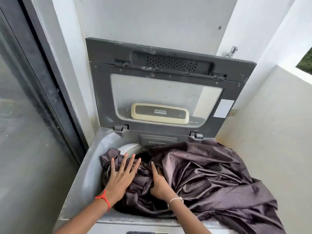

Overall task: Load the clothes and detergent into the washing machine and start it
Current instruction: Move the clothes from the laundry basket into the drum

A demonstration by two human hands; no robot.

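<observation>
A grey top-loading washing machine (87,169) stands with its lid (101,92) raised upright against the wall. A large dark purple shiny cloth (211,179) fills the drum opening and spills over the machine's right and front rim. My left hand (120,176) lies flat on the cloth at the left of the drum, fingers spread. My right hand (159,183) presses into the folds at the middle, its fingers partly buried in the fabric. A drawer marked "Detergent" (157,141) sits at the back rim, closed. No detergent container is in view.
A dark-framed sliding glass door (33,115) runs along the left. White walls close in behind and to the right (270,149). A tap (232,51) sticks out of the wall above the lid's right corner.
</observation>
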